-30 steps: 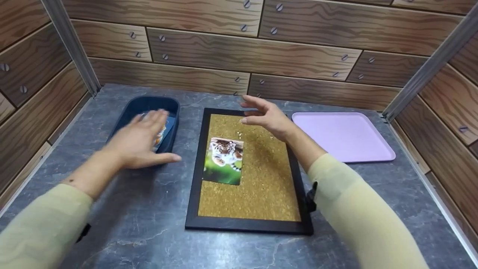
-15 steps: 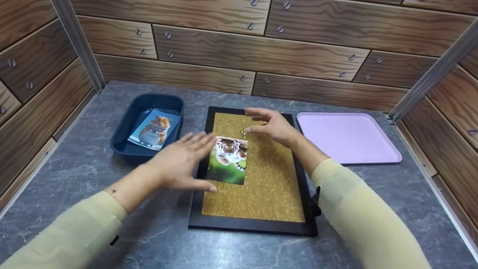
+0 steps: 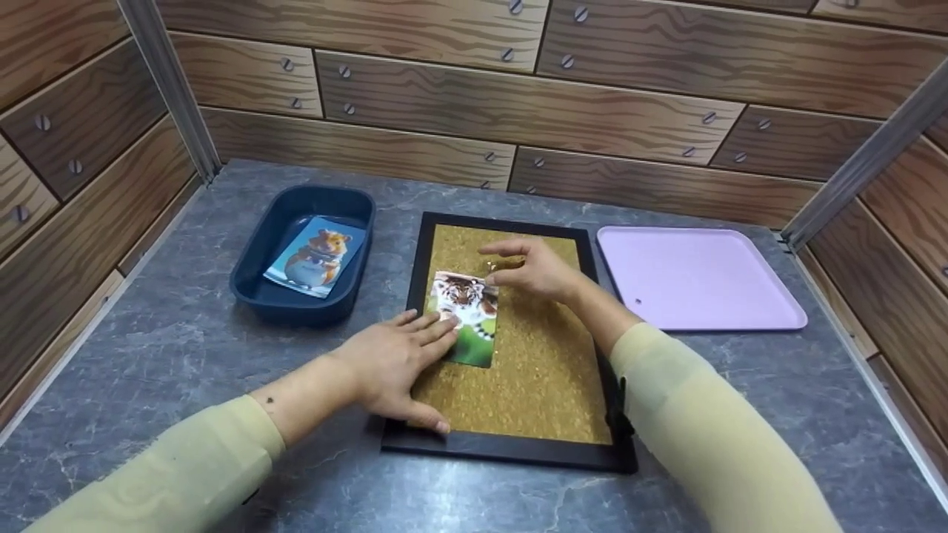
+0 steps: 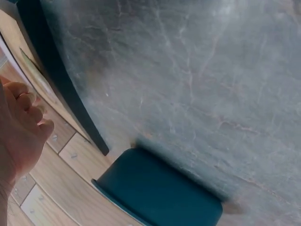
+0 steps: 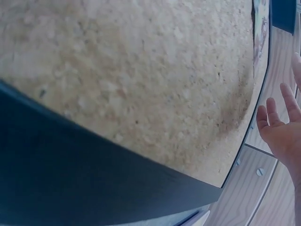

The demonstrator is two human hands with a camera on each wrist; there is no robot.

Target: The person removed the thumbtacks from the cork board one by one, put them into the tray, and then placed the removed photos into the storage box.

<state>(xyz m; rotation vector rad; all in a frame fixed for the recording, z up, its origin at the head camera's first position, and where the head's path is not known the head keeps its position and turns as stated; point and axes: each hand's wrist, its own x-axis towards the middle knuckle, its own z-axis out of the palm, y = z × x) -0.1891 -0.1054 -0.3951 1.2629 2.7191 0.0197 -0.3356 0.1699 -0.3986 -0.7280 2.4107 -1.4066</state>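
The tiger card (image 3: 475, 326) looks light, bendy and slick (left grip (image 3: 392, 363) flat on it, right grip (image 3: 539, 272) relaxed), best taken by its right edge.

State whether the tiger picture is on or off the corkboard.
On: the tiger picture lies partly under the left hand, on the corkboard, inside the black frame.

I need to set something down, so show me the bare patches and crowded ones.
Bare: the tabletop between the blue bin and corkboard; the middle of the purple tray; the corkboard's near right part. Crowded: around the tiger picture, with the left hand over it and the right hand close by; the bin, holding a hamster picture.
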